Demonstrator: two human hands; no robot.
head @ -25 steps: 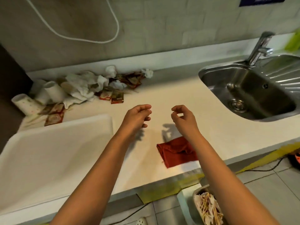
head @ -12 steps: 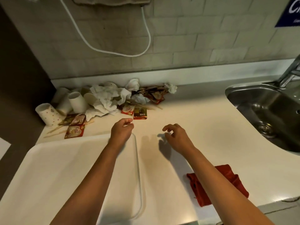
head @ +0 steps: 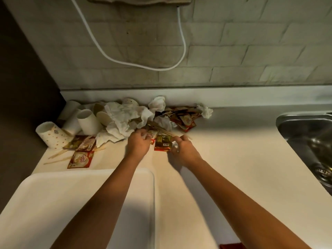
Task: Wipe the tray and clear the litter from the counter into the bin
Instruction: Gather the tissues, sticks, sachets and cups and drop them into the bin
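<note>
Litter lies heaped at the far left of our pale counter [head: 242, 159], against the low backsplash: crumpled white paper napkins [head: 124, 119], tipped-over white paper cups [head: 88, 121], red-and-cream creamer sachets [head: 80, 159] and thin wooden stir sticks [head: 59, 155]. At the near edge of that heap we have both hands down. Our left hand [head: 138, 146] has its fingers curled onto a red-and-white sachet [head: 150, 136], and we appear to be pinching it, though the fingertips are partly hidden. Our right hand [head: 183, 151] curls its thumb and fingers around the right edge of a gold-brown foil sachet with a white barcode label [head: 162, 145], which lies flat on the counter between the two hands. More red sachets [head: 186, 121] and a balled white tissue [head: 205, 110] sit further right along the backsplash. Nearer to us, on the left, the large white rectangular plastic tray [head: 53, 203] rests on the counter, our left forearm crossing above its right side. A sliver of red cloth [head: 229, 246] shows at the near edge. The stainless steel sink [head: 305, 126] is set into the counter at far right, and a white cable [head: 125, 60] loops down the grey tiled wall.
</note>
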